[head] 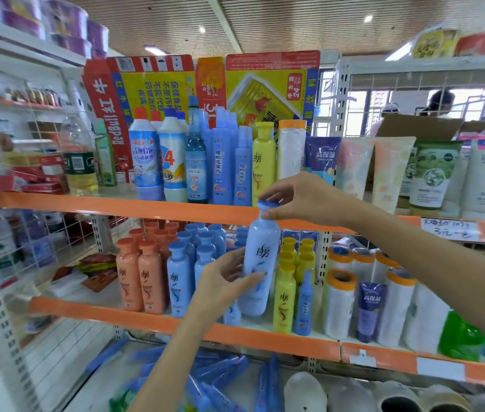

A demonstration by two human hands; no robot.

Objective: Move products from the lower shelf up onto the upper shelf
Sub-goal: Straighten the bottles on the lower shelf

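Observation:
A light blue shampoo bottle (257, 263) with a darker blue cap is held upright in front of the shelves, its cap level with the orange edge of the upper shelf (176, 208). My right hand (300, 200) pinches the cap from above. My left hand (223, 278) wraps the bottle's lower body from the left. Behind it on the lower shelf (152, 318) stand orange bottles (138, 275), more blue bottles (180, 278) and yellow bottles (286, 298). The upper shelf carries blue spray bottles (220, 162) and one yellow bottle (262, 162).
White rolls with orange cores (339, 304) and a purple tube (370, 310) fill the lower shelf's right side. Tubes and cleaners line the upper shelf in front of Red Bull cartons (158, 87). Blue spray bottles (220, 376) lie on the bottom shelf. People stand beyond the rack (440, 105).

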